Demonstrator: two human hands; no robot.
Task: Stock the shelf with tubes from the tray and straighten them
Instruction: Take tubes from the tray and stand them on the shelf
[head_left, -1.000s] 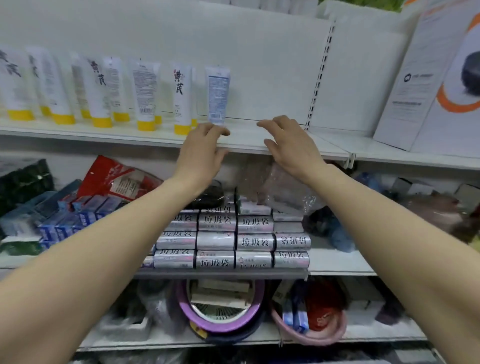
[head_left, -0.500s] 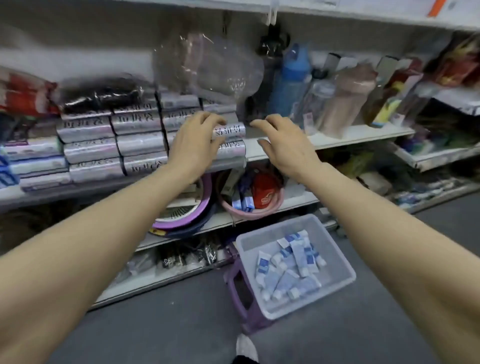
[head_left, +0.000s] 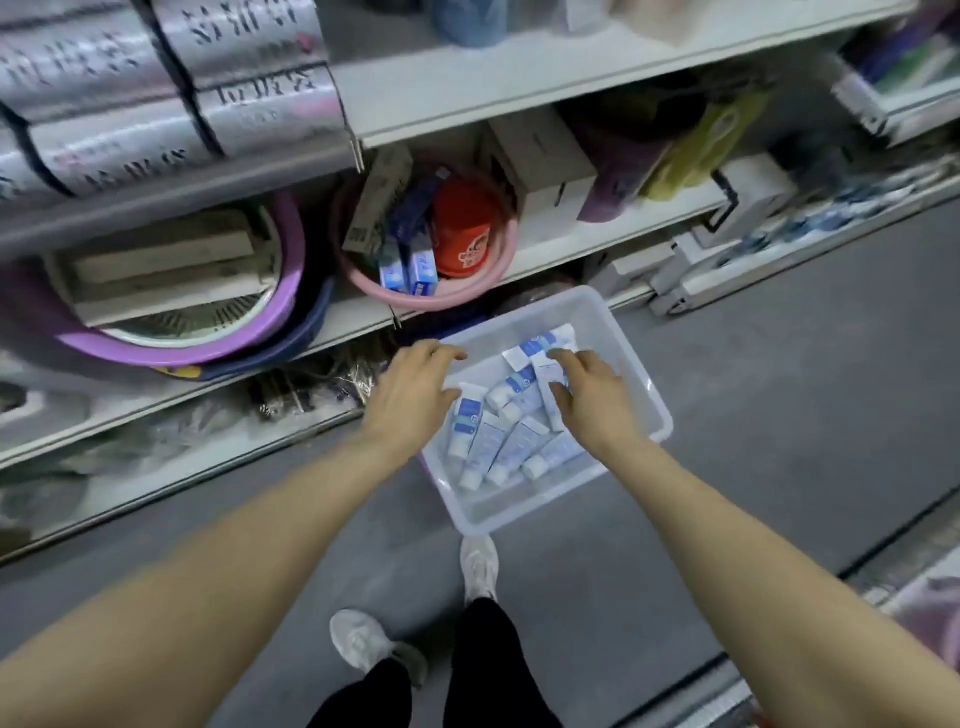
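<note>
Our right hand (head_left: 592, 400) reaches down into the clear plastic tray (head_left: 644, 410), its fingers loosely bent over a white-and-blue tube (head_left: 548, 395); whether they already pinch it we cannot tell. Our left hand (head_left: 410, 400) hovers just beside it over the tray's left rim, fingers spread and relaxed, holding nothing.

Under and between both hands the tubes (head_left: 498, 441) lie loose in the tray, white with blue labels, heaped at mixed angles, most with caps pointing towards us. One more tube (head_left: 540, 343) lies past the right fingertips, near the tray's far wall.

Beyond the hands a pink basin (head_left: 431, 301) sits on the low shelf (head_left: 561, 244), holding a red cup (head_left: 465, 234), small blue boxes (head_left: 410, 270) and a cardboard pack. To the left of that a purple basin (head_left: 208, 338) stands tilted with flat white pieces in it. Above, silver packs (head_left: 171, 98) are stacked on the higher shelf. To the right of the pink basin stand white cartons (head_left: 545, 161) and a yellow pack (head_left: 711, 145).

Below our arms lies a grey floor (head_left: 779, 389), with our two pale shoes (head_left: 478, 566) and dark trouser legs.
</note>
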